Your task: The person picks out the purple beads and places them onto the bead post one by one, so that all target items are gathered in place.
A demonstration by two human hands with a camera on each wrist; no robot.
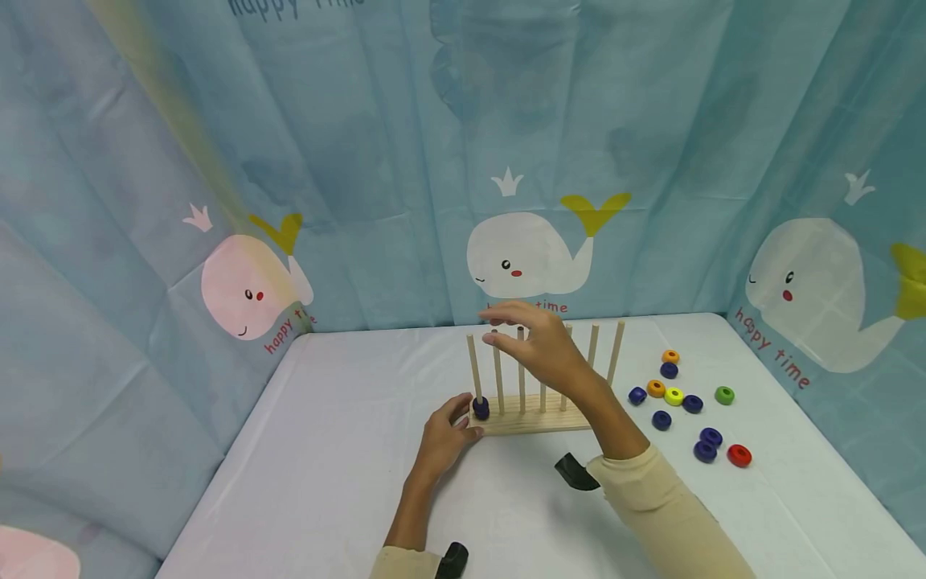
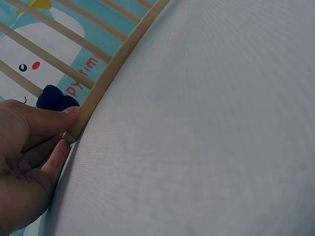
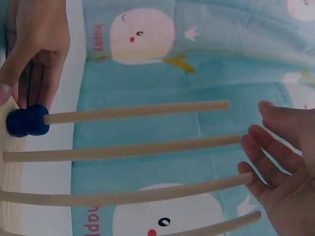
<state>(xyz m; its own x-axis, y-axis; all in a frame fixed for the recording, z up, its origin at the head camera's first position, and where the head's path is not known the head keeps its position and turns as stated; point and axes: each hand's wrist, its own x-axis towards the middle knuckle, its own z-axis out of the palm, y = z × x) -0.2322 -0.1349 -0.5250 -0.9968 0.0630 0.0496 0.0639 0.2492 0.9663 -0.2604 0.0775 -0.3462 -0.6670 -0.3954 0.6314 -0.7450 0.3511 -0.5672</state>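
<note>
A wooden peg stand with a row of upright pegs sits on the white table. My left hand grips the left end of its base, thumb at the front edge and fingers round the end, as the left wrist view shows. Two dark blue beads are stacked at the bottom of the leftmost peg; the other visible pegs bear none. Above the pegs, my right hand has thumb and fingers apart with nothing between them. In the head view it hides part of the middle pegs.
Loose beads lie to the right of the stand: several dark blue ones, two orange ones, a yellow one, a green one and a red one. A blue whale-print curtain hangs behind the table.
</note>
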